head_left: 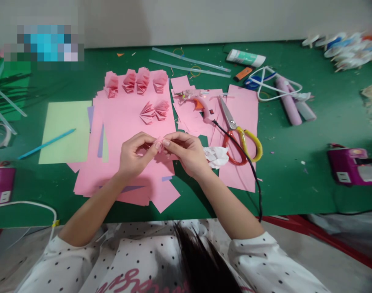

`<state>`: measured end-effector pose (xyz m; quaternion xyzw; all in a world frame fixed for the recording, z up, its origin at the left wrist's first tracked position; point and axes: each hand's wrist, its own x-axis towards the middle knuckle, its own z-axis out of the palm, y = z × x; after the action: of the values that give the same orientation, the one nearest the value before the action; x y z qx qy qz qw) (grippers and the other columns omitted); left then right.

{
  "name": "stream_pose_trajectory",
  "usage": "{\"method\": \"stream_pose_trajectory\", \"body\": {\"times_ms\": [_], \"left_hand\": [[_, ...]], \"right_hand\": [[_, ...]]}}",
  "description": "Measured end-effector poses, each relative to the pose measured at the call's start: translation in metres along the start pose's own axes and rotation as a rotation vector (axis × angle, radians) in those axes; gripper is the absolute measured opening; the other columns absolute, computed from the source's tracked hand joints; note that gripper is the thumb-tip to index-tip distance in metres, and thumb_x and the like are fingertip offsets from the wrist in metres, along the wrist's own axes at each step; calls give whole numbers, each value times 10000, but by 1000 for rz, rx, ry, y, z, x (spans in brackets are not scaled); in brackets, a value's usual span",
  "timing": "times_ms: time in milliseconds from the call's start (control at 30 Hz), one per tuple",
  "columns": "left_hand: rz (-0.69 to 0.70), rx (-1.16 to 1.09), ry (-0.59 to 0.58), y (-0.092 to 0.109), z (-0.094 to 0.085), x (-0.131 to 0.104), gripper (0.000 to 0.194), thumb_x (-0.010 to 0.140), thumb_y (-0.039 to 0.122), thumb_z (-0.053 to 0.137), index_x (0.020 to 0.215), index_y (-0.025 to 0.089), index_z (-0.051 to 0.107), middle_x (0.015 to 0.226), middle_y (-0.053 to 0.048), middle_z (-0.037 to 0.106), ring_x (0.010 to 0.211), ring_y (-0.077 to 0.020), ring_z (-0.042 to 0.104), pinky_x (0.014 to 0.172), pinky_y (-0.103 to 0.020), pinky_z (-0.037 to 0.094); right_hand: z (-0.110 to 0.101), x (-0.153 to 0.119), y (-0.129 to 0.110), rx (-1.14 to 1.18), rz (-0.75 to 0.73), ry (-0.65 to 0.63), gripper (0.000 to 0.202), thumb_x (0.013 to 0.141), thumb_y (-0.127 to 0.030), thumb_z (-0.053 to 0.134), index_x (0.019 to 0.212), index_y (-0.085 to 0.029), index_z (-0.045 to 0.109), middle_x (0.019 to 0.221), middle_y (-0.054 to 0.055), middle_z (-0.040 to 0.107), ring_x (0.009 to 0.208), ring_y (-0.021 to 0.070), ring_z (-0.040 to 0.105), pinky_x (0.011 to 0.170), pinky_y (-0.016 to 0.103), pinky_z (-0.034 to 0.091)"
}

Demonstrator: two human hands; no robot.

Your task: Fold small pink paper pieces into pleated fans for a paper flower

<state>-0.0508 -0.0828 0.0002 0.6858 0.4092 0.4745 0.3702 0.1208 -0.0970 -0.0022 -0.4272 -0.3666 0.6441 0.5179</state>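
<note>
Between the fingertips of my left hand [137, 154] and my right hand [187, 152] is a small piece of folded pink paper [159, 143]. Both hands pinch it, and the fingers cover most of it. Beneath them lies a stack of pink paper sheets [121, 114]. Just beyond my hands sit two fanned, pleated pink paper pieces [154, 112]. Several more pleated pieces [136, 81] stand in a row along the far edge of the stack. To the right of my right hand is a crumpled white tissue [216, 156].
A pink glue gun [201, 101] with a black cord and scissors [233, 126] lie on the right-hand papers. Clear glue sticks [190, 68] lie at the back. On the left, a blue pencil [47, 144] crosses a pale green sheet [64, 122]. A purple power strip [351, 165] sits far right.
</note>
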Motion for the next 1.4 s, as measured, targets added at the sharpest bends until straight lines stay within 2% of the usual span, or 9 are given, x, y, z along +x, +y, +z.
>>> {"method": "stream_pose_trajectory", "body": {"times_ms": [233,433,700,1033,1267,1400], "left_hand": [[-52,-12,-15,1,-1,1,233,935,363,718,789,184,698,763,-27,704,662,-115,630,602,-236,518],[-86,-26,-29,-1,-2,1,195,877,340,776,810,174,698,757,-17,689,649,-100,609,573,-218,473],[-165,-118,-53,4,-1,0,303,870,434,793,768,171,682,727,-15,682,629,-108,633,580,-230,506],[-250,-221,-98,2,-2,-1,313,879,455,783,780,177,678,699,-13,661,614,-127,650,569,-258,528],[-177,-62,-117,-4,-2,2,266,877,397,775,759,174,688,706,-25,681,600,-110,604,537,-239,464],[-160,-67,-119,-4,-2,2,279,891,412,761,763,179,677,705,-26,666,607,-117,600,540,-248,463]], "right_hand": [[2,-3,2,-37,-6,9,325,771,-479,890,840,-195,749,666,-12,704,593,117,634,568,255,511],[2,-3,7,33,-69,-21,231,860,-409,838,871,-211,720,710,-27,691,632,93,623,594,223,499],[2,-3,6,-22,-75,-14,328,828,-497,846,863,-210,691,724,-27,654,635,99,574,586,240,483],[3,-3,2,-53,-51,-16,397,775,-559,863,840,-211,683,684,-33,635,603,104,569,567,253,479],[4,-2,2,-39,-2,-8,421,744,-567,880,853,-204,698,669,-31,654,577,99,573,545,245,465],[5,-3,2,-1,11,-20,394,764,-557,870,847,-209,707,656,-29,661,569,102,594,553,244,492]]}}
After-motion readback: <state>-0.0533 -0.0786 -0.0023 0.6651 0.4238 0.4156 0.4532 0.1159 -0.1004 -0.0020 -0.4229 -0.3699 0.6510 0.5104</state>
